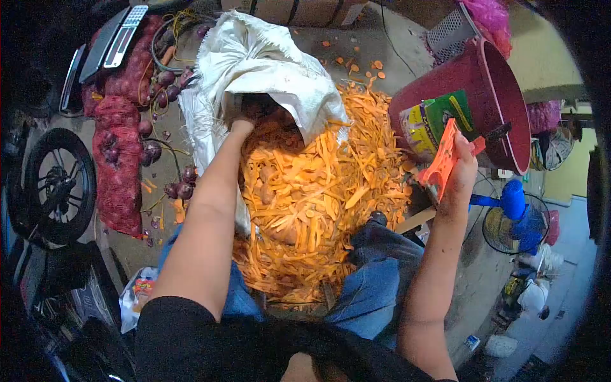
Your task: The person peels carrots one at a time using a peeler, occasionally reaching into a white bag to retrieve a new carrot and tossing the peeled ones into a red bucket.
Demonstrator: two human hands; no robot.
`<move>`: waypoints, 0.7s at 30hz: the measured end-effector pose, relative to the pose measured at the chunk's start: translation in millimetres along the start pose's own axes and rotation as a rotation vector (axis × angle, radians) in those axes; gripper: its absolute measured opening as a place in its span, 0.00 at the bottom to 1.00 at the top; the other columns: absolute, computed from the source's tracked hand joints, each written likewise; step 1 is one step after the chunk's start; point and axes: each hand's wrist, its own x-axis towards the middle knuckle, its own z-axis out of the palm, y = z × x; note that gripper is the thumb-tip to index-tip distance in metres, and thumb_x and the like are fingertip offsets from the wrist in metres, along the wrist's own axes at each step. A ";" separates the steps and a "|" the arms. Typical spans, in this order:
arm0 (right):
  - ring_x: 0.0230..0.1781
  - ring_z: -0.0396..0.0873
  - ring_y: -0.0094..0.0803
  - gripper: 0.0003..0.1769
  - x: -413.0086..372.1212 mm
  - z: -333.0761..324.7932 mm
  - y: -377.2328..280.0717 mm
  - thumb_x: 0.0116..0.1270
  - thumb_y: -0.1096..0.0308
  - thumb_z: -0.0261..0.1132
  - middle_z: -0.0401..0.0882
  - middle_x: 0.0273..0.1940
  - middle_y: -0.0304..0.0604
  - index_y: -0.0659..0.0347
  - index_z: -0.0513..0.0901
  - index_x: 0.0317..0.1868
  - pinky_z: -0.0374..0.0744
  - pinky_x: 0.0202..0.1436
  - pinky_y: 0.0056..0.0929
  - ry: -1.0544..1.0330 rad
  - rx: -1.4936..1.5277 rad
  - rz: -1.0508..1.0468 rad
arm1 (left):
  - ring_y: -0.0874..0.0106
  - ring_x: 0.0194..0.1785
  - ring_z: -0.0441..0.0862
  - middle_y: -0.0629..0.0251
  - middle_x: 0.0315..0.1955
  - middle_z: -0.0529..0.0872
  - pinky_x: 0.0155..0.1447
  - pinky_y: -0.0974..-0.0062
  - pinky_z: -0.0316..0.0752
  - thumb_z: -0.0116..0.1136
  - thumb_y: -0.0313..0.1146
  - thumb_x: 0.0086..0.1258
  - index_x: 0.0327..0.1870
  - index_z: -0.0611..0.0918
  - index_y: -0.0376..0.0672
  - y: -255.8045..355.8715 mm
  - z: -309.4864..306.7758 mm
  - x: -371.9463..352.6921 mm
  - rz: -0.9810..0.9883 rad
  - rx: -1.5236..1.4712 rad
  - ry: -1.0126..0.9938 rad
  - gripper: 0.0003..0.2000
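Observation:
My left hand (pixel 242 127) reaches into the mouth of a white woven sack (pixel 261 57); its fingers are hidden in the shadow inside. Orange carrot peelings (pixel 305 197) lie in a large heap under and beside the sack, up to my legs. Brownish unpeeled carrots (pixel 270 178) show among the strips near the sack's opening. On the right, my right hand (pixel 463 167) is closed around an orange plastic peeler (pixel 443 153), held up clear of the heap. Just behind it is a tilted maroon bucket (pixel 439 83) with a green and yellow label.
Red mesh bags of onions (pixel 118 165) lie at the left, with loose onions (pixel 151 151) beside them and a digital scale (pixel 118 44) on top. A wheel (pixel 60 184) stands further left. A blue fan (pixel 515 216) is at the right. Carrot slices (pixel 366 67) are scattered beyond the heap.

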 end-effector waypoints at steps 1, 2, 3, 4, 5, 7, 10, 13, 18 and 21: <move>0.26 0.70 0.22 0.09 -2.5 5.3 0.7 0.56 0.66 0.54 0.71 0.28 0.36 0.64 0.70 0.32 0.70 0.31 0.20 -0.028 -0.053 -0.004 | 0.61 0.49 0.69 0.51 0.45 0.71 0.53 0.68 0.61 0.36 0.40 0.58 0.47 0.70 0.41 3.7 1.1 11.3 -0.010 0.034 0.005 0.19; 0.26 0.70 0.22 0.09 -4.0 9.2 2.5 0.56 0.66 0.54 0.71 0.28 0.36 0.64 0.70 0.32 0.70 0.31 0.20 -0.026 -0.066 -0.001 | 0.61 0.49 0.69 0.51 0.45 0.71 0.52 0.68 0.61 0.36 0.40 0.58 0.47 0.70 0.41 6.8 2.2 21.8 -0.028 0.064 0.008 0.19; 0.26 0.70 0.22 0.09 -4.5 12.3 3.6 0.56 0.66 0.54 0.71 0.28 0.36 0.64 0.71 0.32 0.70 0.31 0.20 0.009 -0.133 0.015 | 0.61 0.49 0.69 0.51 0.45 0.71 0.52 0.68 0.61 0.37 0.40 0.58 0.47 0.70 0.41 9.0 3.6 31.5 -0.057 0.081 0.007 0.19; 0.27 0.70 0.22 0.09 -3.2 13.9 4.9 0.56 0.67 0.54 0.71 0.28 0.36 0.64 0.71 0.32 0.69 0.32 0.20 0.044 -0.200 0.029 | 0.61 0.48 0.69 0.51 0.45 0.71 0.52 0.68 0.62 0.37 0.40 0.58 0.47 0.70 0.40 9.3 4.9 39.8 -0.078 0.093 0.004 0.19; 0.27 0.70 0.22 0.09 -0.9 12.5 8.0 0.56 0.67 0.54 0.71 0.28 0.36 0.64 0.71 0.32 0.69 0.32 0.20 0.047 -0.213 0.029 | 0.61 0.48 0.69 0.51 0.45 0.71 0.52 0.68 0.62 0.37 0.40 0.58 0.47 0.70 0.40 9.5 7.0 46.6 -0.097 0.101 -0.001 0.19; 0.28 0.69 0.21 0.08 7.6 4.8 18.4 0.57 0.67 0.54 0.70 0.28 0.35 0.64 0.70 0.32 0.69 0.34 0.19 0.003 -0.174 0.001 | 0.61 0.48 0.70 0.51 0.44 0.71 0.52 0.67 0.62 0.37 0.40 0.58 0.46 0.70 0.40 7.7 10.7 58.0 -0.120 0.105 -0.015 0.19; 0.27 0.66 0.18 0.07 18.3 0.3 28.1 0.56 0.68 0.55 0.67 0.26 0.32 0.63 0.70 0.31 0.65 0.31 0.15 0.007 -0.244 -0.058 | 0.61 0.47 0.70 0.52 0.44 0.72 0.52 0.67 0.62 0.38 0.41 0.58 0.46 0.70 0.40 1.5 11.7 69.3 -0.132 0.085 -0.037 0.18; 0.23 0.61 0.16 0.07 22.7 12.1 28.4 0.56 0.67 0.55 0.63 0.23 0.29 0.62 0.70 0.31 0.61 0.27 0.14 0.010 -0.275 -0.058 | 0.61 0.47 0.70 0.52 0.43 0.72 0.51 0.67 0.63 0.38 0.41 0.58 0.45 0.71 0.40 -3.1 12.5 80.7 -0.145 0.052 -0.054 0.18; 0.22 0.58 0.15 0.07 32.2 17.7 32.8 0.56 0.68 0.55 0.60 0.21 0.28 0.62 0.70 0.30 0.59 0.25 0.13 0.027 -0.324 -0.054 | 0.61 0.46 0.71 0.53 0.42 0.73 0.51 0.66 0.64 0.39 0.41 0.58 0.44 0.71 0.40 -12.8 11.9 92.0 -0.188 -0.034 -0.080 0.18; 0.22 0.58 0.15 0.07 35.5 17.4 33.8 0.56 0.67 0.56 0.60 0.22 0.28 0.62 0.70 0.30 0.58 0.26 0.13 -0.009 -0.299 -0.029 | 0.61 0.45 0.71 0.53 0.42 0.73 0.50 0.65 0.64 0.40 0.41 0.57 0.44 0.71 0.40 -19.5 7.4 94.5 -0.221 -0.198 -0.098 0.18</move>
